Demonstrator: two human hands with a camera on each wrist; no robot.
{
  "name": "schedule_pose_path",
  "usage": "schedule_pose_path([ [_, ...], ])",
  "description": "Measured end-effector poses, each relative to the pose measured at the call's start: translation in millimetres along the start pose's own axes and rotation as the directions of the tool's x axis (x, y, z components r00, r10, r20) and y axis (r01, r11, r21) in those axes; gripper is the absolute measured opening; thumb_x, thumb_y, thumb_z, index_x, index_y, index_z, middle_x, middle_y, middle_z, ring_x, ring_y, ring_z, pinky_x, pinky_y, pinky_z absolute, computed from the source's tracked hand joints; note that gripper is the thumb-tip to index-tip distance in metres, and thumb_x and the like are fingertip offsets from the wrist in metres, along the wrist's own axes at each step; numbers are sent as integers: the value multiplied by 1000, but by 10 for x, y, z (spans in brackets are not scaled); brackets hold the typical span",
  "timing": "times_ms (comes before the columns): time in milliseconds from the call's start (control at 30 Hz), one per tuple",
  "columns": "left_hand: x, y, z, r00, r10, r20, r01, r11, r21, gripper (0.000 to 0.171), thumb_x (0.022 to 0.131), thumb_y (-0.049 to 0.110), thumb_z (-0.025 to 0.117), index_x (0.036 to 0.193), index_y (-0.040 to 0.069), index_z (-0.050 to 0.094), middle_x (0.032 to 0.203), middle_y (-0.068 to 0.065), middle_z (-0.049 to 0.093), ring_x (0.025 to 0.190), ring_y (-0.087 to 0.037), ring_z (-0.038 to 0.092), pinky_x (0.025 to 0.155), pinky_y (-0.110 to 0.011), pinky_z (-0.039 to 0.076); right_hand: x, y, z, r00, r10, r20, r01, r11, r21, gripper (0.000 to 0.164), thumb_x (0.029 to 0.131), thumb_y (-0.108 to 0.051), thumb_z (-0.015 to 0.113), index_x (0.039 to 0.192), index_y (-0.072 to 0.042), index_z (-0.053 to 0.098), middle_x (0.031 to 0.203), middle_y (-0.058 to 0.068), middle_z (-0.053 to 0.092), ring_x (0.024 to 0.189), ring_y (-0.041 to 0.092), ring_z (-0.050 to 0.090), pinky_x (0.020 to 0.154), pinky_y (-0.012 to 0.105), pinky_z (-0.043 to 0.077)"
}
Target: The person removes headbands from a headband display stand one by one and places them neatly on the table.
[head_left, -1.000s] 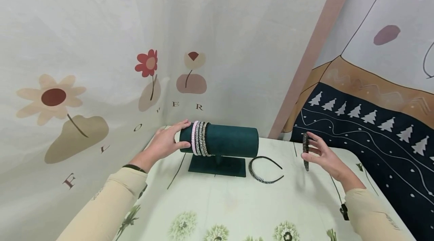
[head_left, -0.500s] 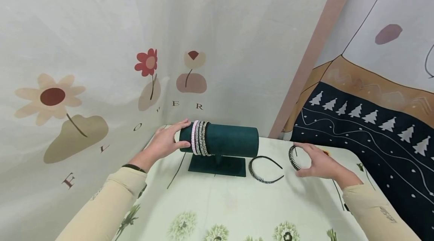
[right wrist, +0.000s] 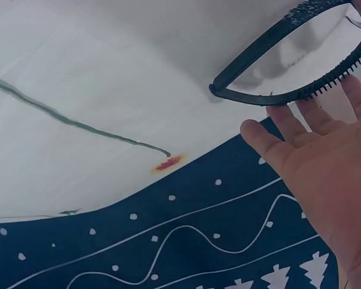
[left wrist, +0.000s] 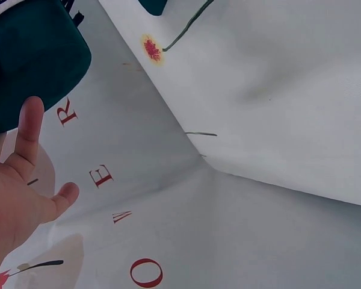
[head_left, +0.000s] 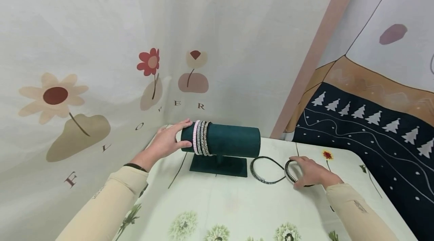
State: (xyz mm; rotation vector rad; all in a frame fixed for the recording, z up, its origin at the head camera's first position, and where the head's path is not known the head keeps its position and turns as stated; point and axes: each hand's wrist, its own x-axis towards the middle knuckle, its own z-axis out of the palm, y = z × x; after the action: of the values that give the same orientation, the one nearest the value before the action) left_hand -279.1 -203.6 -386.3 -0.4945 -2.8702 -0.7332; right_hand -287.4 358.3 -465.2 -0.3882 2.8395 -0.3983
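My left hand (head_left: 165, 143) grips the left end of a dark green velvet headband stand (head_left: 234, 141), thumb in front and fingers over the top. Around its roller, near that hand, sit several headbands (head_left: 201, 138), one pink and the others silver or dark with sparkle. My right hand (head_left: 311, 173) holds a black toothed headband (right wrist: 253, 51) between thumb and fingers, low at the table. In the right wrist view its joined outline and comb teeth show. Beside it another black toothed headband (head_left: 261, 179) lies on the table, its tips close to or touching the held one.
The table has a pale green flowered cloth (head_left: 234, 203). Right behind the stand hangs a whitish curtain (head_left: 237, 45) with flower prints. A dark blue cloth with white trees (head_left: 359, 131) hangs past the table's right edge.
My right hand has moved left and down with the headband, which has turned from edge-on to lying flatter beside the other one. The left hand stays on the stand.
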Motion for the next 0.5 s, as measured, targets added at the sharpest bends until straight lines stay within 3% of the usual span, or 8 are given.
schedule_pose_path([
  [500,-9,32,-29,1000,-10,14,10,1000,-2,81,96,37,80,166,21,42,177,-3,33,157,-42,42,128,-75,14,159,55,58,997,46,64,-46,999,0,105,68,-32,102,157,-11,49,157,32,47,138,51,52,96,59,55],
])
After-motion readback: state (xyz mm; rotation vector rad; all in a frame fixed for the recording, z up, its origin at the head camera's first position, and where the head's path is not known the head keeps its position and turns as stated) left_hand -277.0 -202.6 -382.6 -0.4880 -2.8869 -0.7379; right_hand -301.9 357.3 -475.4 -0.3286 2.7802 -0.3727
